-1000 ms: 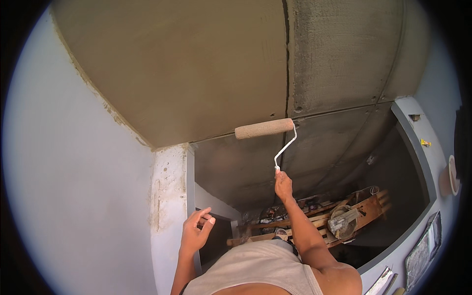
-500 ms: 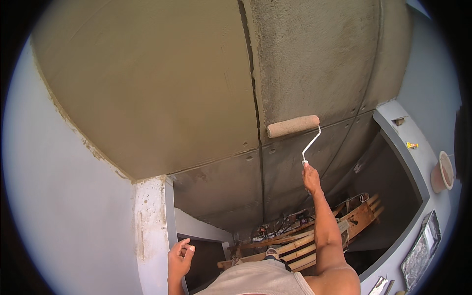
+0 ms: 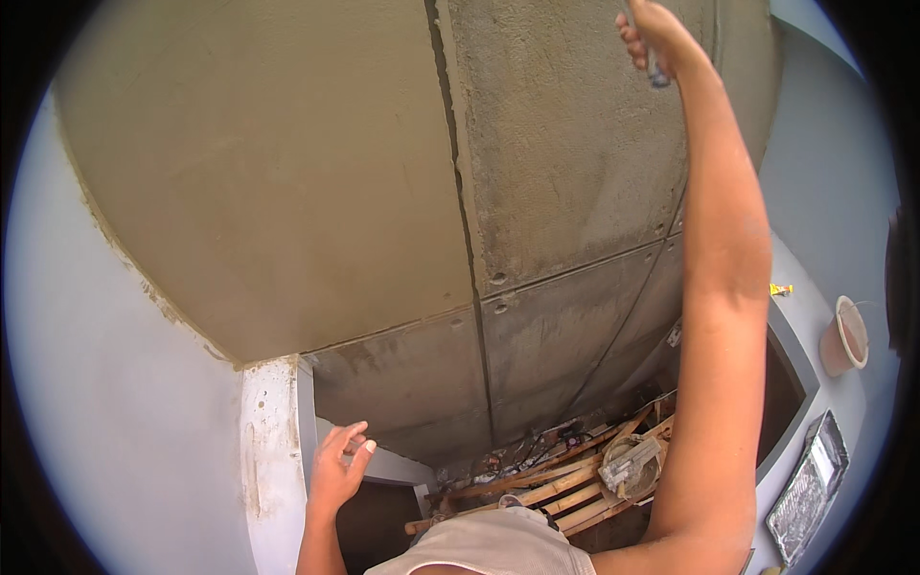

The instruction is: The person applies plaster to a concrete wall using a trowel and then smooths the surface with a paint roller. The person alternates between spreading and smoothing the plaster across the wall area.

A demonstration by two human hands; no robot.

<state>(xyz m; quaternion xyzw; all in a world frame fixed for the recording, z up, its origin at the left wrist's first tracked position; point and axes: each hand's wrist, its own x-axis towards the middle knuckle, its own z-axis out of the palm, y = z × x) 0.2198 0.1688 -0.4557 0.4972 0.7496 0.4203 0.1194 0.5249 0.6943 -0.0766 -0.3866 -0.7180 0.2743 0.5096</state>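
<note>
My right arm stretches up to the top edge of the head view. There my right hand is closed round the grip of a paint roller; the roller's sleeve and wire frame lie out of the picture. Behind that hand is bare, rough grey concrete wall. A dark vertical gap parts it from a smoother, tan-coated panel on the left. Low on the left, my left hand holds nothing, its fingers loosely apart, beside the white pillar.
Below me lies a platform of wooden poles, with a round pan holding a flat tool on it. On the right ledge stand a pinkish bucket, a smeared paint tray and a small yellow packet.
My right hand has swung up the wall with the roller, whose sleeve has left the picture at the top. My left hand has shifted slightly left and up.
</note>
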